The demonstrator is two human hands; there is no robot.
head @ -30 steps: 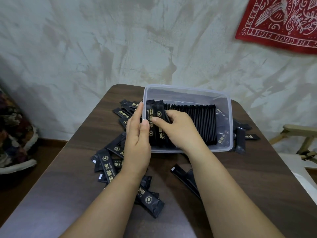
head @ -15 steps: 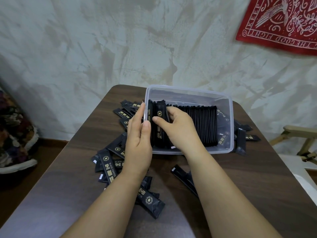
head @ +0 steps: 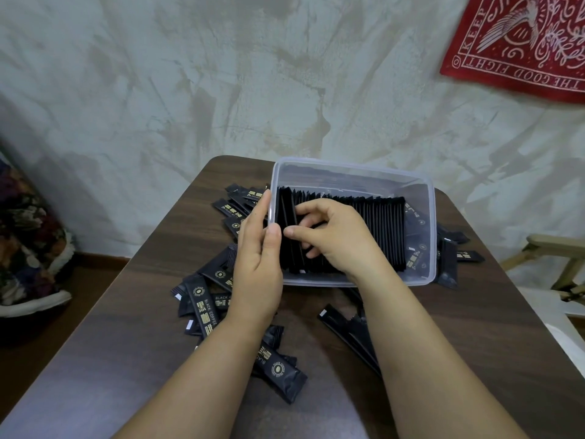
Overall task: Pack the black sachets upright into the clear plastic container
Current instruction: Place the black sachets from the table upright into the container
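Your dark wood-grain table (head: 126, 359), mottled plaster wall (head: 221, 74) ahead, red printed cloth (head: 522, 42) upper right, floral cushion (head: 28, 248) left, pale wooden frame (head: 554, 245) right

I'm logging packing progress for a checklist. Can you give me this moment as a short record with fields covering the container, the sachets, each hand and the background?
container: clear plastic container, open-topped, on the dark wooden table
packed: upright sachets in a tight row across most of its width
left: left hand, fingers straight, flat against the container's left outer wall
right: right hand inside the container, thumb and curled fingers pinching sachets at the row's left end
unpacked: loose sachets lying flat on the table left of, in front of and right of the container
background: red cloth on the wall
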